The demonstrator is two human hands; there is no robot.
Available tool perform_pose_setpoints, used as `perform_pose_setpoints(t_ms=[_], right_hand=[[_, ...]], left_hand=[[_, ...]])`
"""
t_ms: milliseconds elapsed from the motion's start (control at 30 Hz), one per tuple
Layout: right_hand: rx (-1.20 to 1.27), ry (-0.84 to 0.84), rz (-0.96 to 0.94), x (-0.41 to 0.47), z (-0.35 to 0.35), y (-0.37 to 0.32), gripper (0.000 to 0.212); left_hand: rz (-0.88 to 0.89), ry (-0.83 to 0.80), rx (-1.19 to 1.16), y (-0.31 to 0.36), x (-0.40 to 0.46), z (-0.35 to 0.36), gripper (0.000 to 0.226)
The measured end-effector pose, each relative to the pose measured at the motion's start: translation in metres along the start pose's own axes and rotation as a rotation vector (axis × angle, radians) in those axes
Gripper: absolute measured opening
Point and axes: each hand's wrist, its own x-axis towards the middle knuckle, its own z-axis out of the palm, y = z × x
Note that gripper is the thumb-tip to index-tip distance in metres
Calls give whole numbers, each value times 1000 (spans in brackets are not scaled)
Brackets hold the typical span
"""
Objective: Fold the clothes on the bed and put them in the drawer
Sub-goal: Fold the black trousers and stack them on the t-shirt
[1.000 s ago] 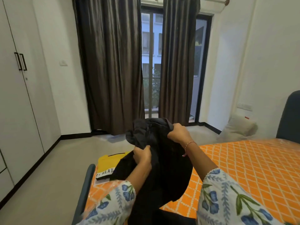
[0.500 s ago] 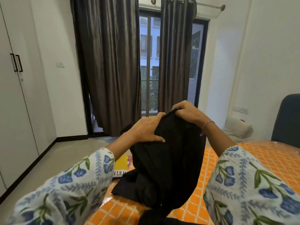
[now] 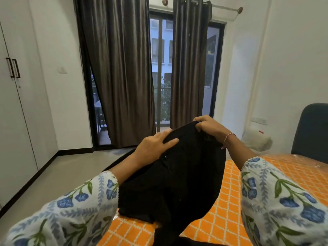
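A black garment hangs in front of me above the bed, which has an orange sheet with a white lattice pattern. My right hand pinches the garment's top edge at its highest point. My left hand lies on the cloth a little lower and to the left, fingers spread flat over it and thumb under the edge. The garment's lower part droops onto the sheet and out of the frame's bottom. Both forearms wear white sleeves with blue flowers.
White wardrobe doors with black handles line the left wall. Grey floor lies between wardrobe and bed. Dark curtains flank a glass balcony door ahead. A dark blue headboard and a pale pillow are at right.
Both hands have lifted the black garment higher and spread it; the left hand went from a closed grip to flat fingers. The yellow garment seen on the bed earlier is now hidden.
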Motion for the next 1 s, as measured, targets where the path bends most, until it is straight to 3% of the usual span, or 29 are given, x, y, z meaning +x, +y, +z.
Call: perform_pose_setpoints(t_ms=[67, 167, 233, 333, 433, 533, 600, 700, 767, 833, 867, 933, 1000], right_hand=[[3, 23, 7, 2, 0, 0, 22], [-23, 85, 5, 7, 5, -4, 23], [-21, 117, -5, 8, 7, -9, 23], [-21, -5, -9, 5, 1, -13, 27], [-341, -71, -13, 1, -7, 1, 26], [-675, 19, -45, -5, -1, 29, 21], [-621, 72, -35, -9, 9, 44, 21], [-470, 137, -29, -12, 24, 54, 22], [-452, 175, -119, -13, 31, 48, 16], [-498, 224, -265, -16, 28, 34, 34], [-582, 234, -326, -16, 22, 25, 49], [-823, 223, -386, -15, 10, 13, 68], [-982, 182, -381, -7, 4, 8, 63]], left_hand=[[10, 22, -63, 15, -12, 4, 29], [-210, -24, -177, 41, -29, 1, 48], [-407, -161, -135, 56, -34, -3, 50], [-696, -455, -241, 48, -36, -1, 25], [-640, -431, -613, 11, -32, 3, 6], [-544, -636, -844, -20, -11, -9, 5], [-502, -712, -885, -32, -1, -11, 15], [-510, -644, -909, -48, 5, -13, 28], [-533, -580, -847, -59, 3, -19, 27], [-409, -473, -520, -62, -6, -25, 13], [-343, -379, -287, -62, -14, -28, 18], [-203, -364, -50, -50, -46, -25, 59], [-255, -493, -155, -25, -80, -16, 76]])
